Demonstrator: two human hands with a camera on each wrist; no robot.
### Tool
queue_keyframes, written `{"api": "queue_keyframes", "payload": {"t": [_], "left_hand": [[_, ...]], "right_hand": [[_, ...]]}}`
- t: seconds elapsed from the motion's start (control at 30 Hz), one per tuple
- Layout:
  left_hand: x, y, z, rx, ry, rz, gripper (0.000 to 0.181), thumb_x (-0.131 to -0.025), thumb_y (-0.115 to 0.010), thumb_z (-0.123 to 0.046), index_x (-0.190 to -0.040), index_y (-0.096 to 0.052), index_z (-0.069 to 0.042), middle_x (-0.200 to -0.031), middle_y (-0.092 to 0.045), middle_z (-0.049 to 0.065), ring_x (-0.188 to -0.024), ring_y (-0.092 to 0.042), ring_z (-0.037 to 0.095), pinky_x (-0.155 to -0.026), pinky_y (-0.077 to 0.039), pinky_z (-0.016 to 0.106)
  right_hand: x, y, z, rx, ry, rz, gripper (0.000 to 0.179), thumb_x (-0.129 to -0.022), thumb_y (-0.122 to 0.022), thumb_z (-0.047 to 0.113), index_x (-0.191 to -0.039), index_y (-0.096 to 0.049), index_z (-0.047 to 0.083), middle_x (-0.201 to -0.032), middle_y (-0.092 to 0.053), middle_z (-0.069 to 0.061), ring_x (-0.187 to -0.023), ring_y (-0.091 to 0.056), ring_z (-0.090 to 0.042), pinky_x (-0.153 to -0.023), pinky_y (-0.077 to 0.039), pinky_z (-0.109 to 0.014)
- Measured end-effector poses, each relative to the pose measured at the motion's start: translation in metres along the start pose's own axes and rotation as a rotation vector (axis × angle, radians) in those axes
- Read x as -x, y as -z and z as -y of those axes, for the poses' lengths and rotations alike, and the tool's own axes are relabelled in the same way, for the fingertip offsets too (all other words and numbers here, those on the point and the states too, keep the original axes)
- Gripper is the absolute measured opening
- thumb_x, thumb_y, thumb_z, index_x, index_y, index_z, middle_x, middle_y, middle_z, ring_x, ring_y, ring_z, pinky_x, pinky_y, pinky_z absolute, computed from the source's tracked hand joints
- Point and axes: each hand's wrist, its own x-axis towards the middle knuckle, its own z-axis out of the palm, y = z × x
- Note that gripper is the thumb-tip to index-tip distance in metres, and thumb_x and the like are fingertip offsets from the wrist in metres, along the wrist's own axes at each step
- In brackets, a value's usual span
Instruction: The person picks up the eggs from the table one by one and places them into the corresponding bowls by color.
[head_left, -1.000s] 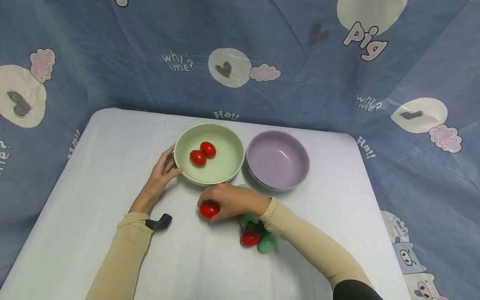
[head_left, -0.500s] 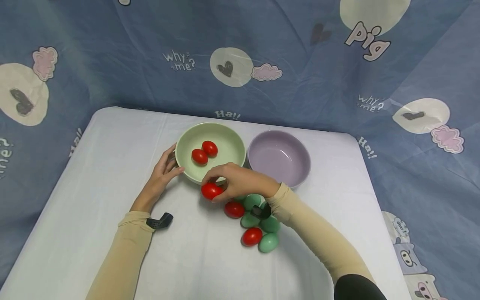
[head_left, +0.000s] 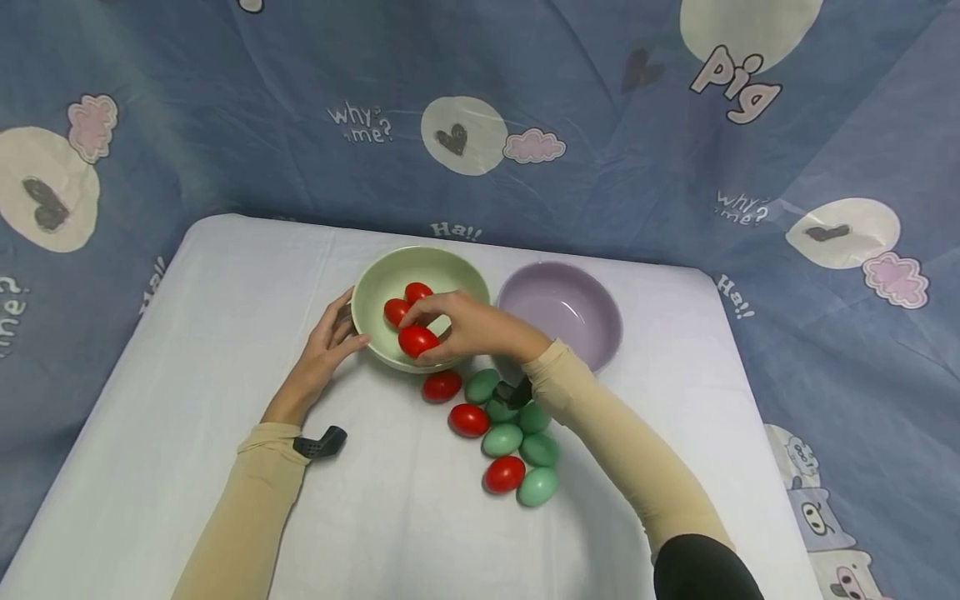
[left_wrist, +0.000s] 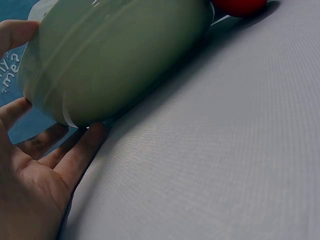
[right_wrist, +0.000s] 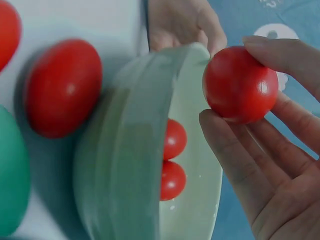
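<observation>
My right hand (head_left: 468, 327) pinches a glossy red egg (head_left: 417, 341) between thumb and fingertips, above the near rim of the light green bowl (head_left: 463, 275). In the right wrist view the held egg (right_wrist: 241, 85) is beside the bowl's opening. Two red eggs (head_left: 396, 312) lie inside that bowl, partly covered by my fingers in the head view. My left hand (head_left: 322, 354) rests against the bowl's left side, thumb at the rim. In the left wrist view its spread fingers (left_wrist: 80, 155) touch the outer wall, low near the table.
A purple bowl (head_left: 558, 304) stands right of the green one, partly behind my right arm. In front of the bowls lie three red eggs (head_left: 468, 420) and several green eggs (head_left: 502, 439) on the white tablecloth (head_left: 360, 517). A blue printed cloth (head_left: 300, 167) hangs behind.
My right hand has lifted the red egg from the table and carried it up and away to the green bowl, uncovering the eggs beneath. The left hand stays at the bowl.
</observation>
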Motion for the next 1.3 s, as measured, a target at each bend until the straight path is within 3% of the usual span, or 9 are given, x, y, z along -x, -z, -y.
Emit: {"api": "queue_keyframes", "payload": {"t": [0.17,0.37,0.57,0.8,1.0,1.3], "left_hand": [[-0.001,0.0,0.001,-0.009,0.002,0.0,0.077,-0.102,-0.064,-0.016,-0.165,-0.021,-0.029,-0.167,-0.032,0.017,-0.153,-0.037,0.033,-0.104,-0.042,0.006],[0.0,0.0,0.0,-0.013,0.007,-0.005,0.077,-0.102,-0.064,-0.017,-0.165,-0.021,-0.031,-0.167,-0.032,0.015,-0.153,-0.037,0.034,-0.105,-0.042,0.006],[0.0,0.0,0.001,-0.021,0.019,-0.007,0.077,-0.102,-0.064,-0.018,-0.165,-0.021,-0.031,-0.167,-0.033,0.015,-0.154,-0.035,0.036,-0.106,-0.04,0.005],[-0.001,0.002,0.002,-0.011,0.015,-0.004,0.078,-0.102,-0.064,-0.018,-0.165,-0.021,-0.03,-0.167,-0.032,0.015,-0.155,-0.034,0.037,-0.105,-0.041,0.005],[-0.002,0.001,0.002,-0.027,0.014,-0.006,0.078,-0.102,-0.064,-0.019,-0.166,-0.02,-0.03,-0.167,-0.032,0.015,-0.154,-0.034,0.038,-0.106,-0.04,0.004],[-0.002,0.001,0.003,-0.031,0.007,0.001,0.078,-0.103,-0.063,-0.018,-0.166,-0.019,-0.031,-0.167,-0.032,0.015,-0.154,-0.034,0.038,-0.106,-0.04,0.005]], "right_hand": [[-0.016,0.009,-0.003,0.047,-0.015,-0.011,0.043,-0.086,-0.083,0.012,-0.127,-0.07,0.005,-0.125,-0.073,-0.007,-0.112,-0.067,-0.019,-0.098,-0.061,-0.038],[-0.039,0.02,-0.006,0.175,-0.051,-0.055,0.046,-0.087,-0.083,0.016,-0.131,-0.069,0.007,-0.13,-0.072,-0.006,-0.12,-0.066,-0.018,-0.109,-0.052,-0.029],[-0.054,0.023,-0.006,0.279,-0.079,-0.06,0.047,-0.088,-0.083,0.021,-0.131,-0.069,0.009,-0.13,-0.072,-0.004,-0.119,-0.066,-0.016,-0.106,-0.052,-0.025],[-0.068,0.022,-0.011,0.266,-0.142,-0.052,0.048,-0.088,-0.083,0.023,-0.132,-0.068,0.009,-0.13,-0.072,-0.005,-0.119,-0.067,-0.017,-0.106,-0.054,-0.03],[-0.078,0.022,-0.017,0.256,-0.213,-0.046,0.05,-0.091,-0.081,0.025,-0.137,-0.065,0.013,-0.136,-0.069,-0.003,-0.126,-0.063,-0.015,-0.11,-0.05,-0.026],[-0.091,0.016,-0.02,0.314,-0.205,-0.013,0.047,-0.093,-0.078,0.022,-0.137,-0.066,0.012,-0.134,-0.068,-0.001,-0.121,-0.061,-0.013,-0.108,-0.048,-0.022]]}}
